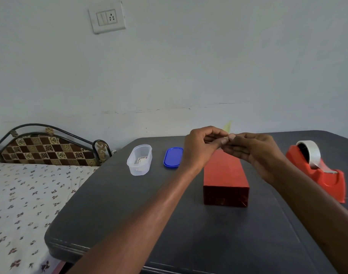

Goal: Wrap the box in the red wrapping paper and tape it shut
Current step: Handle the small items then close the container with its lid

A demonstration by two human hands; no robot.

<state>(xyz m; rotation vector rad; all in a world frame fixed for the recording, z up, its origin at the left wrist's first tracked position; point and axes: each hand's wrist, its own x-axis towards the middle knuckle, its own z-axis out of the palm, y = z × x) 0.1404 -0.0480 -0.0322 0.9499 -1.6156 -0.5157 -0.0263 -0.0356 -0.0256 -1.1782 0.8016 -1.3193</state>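
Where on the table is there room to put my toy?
Bare dark grey table lies in front of the red wrapped box. It is crowded between the blue oval lid and the red tape dispenser.

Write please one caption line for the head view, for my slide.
Both hands meet fingertip to fingertip above the red-wrapped box on a dark table, tape dispenser at right.

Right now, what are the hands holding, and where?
Both hands, left hand and right hand, meet fingertip to fingertip above the red wrapped box, pinching something too small to identify.
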